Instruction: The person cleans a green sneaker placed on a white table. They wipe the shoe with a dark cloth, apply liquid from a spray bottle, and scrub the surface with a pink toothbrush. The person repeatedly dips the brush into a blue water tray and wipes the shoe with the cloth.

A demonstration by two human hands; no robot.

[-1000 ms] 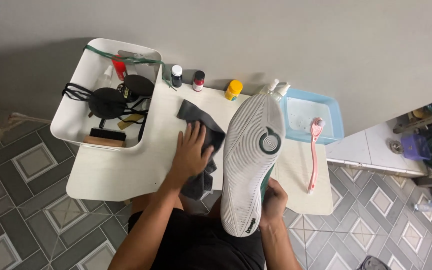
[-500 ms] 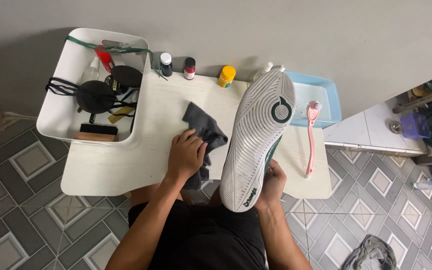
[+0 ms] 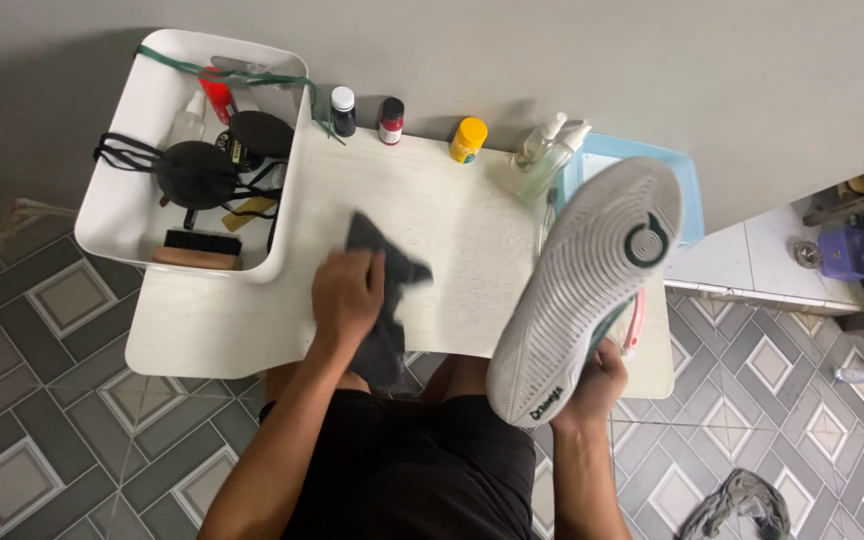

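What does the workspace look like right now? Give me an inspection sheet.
Surface: small white table, scuffed top, set against a grey wall.
Job's things: white shoe held sole-up; dark grey cloth on the table's front edge.
Clutter: white tub holding brushes and a red-capped bottle; three small bottles and two spray bottles along the wall; light blue tray; pink brush handle.
Grippers: left hand pressing the cloth; right hand gripping the shoe's heel end.
Cables: black cords in the tub.
Surroundings: patterned floor tiles; grey rag on the floor.
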